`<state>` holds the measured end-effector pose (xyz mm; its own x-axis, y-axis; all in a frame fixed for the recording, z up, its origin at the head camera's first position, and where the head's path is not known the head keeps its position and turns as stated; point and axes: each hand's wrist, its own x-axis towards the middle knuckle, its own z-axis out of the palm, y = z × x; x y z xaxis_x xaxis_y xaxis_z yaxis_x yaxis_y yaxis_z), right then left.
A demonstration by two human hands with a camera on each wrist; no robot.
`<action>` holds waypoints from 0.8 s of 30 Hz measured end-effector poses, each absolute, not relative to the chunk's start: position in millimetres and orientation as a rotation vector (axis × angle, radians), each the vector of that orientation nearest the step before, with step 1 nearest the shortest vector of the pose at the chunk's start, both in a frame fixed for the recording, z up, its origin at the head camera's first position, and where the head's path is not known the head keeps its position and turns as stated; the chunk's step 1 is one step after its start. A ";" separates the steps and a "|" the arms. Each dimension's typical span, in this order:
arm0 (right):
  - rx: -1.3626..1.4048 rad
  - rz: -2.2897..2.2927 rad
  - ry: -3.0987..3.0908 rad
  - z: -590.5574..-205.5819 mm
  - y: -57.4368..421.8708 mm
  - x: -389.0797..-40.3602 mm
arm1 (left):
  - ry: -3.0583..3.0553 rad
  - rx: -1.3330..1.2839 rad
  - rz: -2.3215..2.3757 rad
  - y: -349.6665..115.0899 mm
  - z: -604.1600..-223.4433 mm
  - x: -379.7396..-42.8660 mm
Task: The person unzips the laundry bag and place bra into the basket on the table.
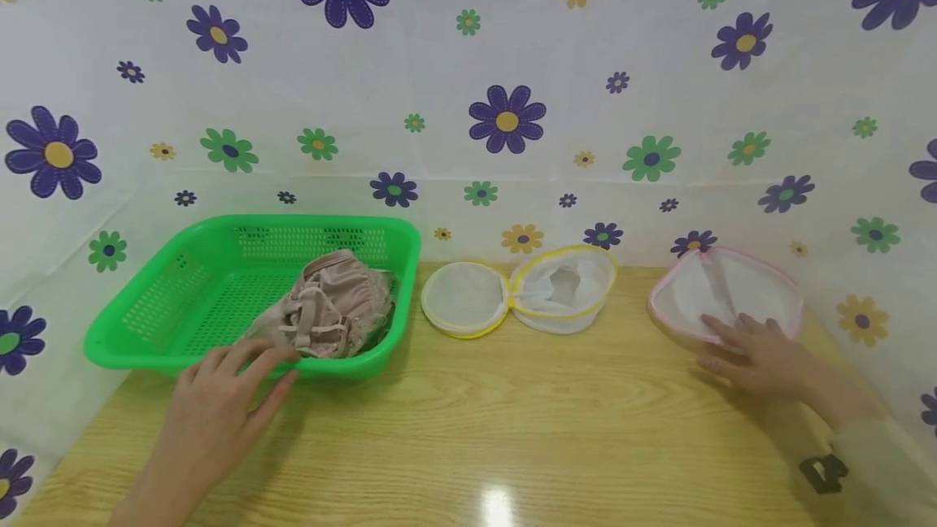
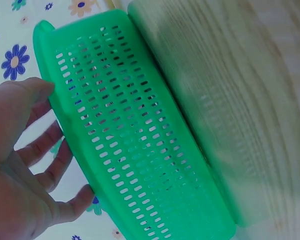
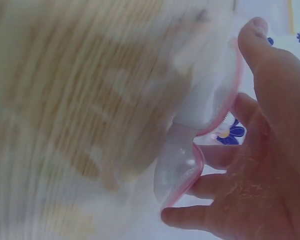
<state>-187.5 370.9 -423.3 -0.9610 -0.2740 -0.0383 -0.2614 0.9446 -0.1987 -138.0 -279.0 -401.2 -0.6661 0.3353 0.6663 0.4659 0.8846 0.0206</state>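
In the head view my left hand (image 1: 220,405) rests at the near rim of a green plastic basket (image 1: 252,222), its fingers loosely bent over the edge and the thumb apart. A dusky-pink bra (image 1: 322,307) with straps and lace trim lies bunched in the basket's right side, just beyond those fingertips. At the far right my right hand (image 1: 761,356) reaches over the near edge of a white mesh laundry bag (image 1: 761,291) with pink trim. Its fingers are spread along the pink edge, the thumb held apart, as the right wrist view also shows.
Between the hands, a yellow-trimmed mesh laundry bag (image 1: 560,287) stands unzipped, its round lid (image 1: 464,299) folded out to the left. All of it sits on a wood-grain table (image 1: 512,421). Behind hangs a white flower-print curtain (image 1: 439,71).
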 end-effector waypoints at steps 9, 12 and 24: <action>-0.415 -0.201 3.265 -394.6 349.3 -151.2 | -2.470 -0.576 -0.181 -276.2 -394.1 -118.4; -0.422 -0.204 3.340 -384.5 335.3 -135.6 | -2.536 -0.522 -0.130 -271.1 -390.9 -110.3; -0.273 -0.042 3.375 -391.1 299.5 -95.1 | -2.882 -0.357 0.102 -253.5 -385.9 -101.6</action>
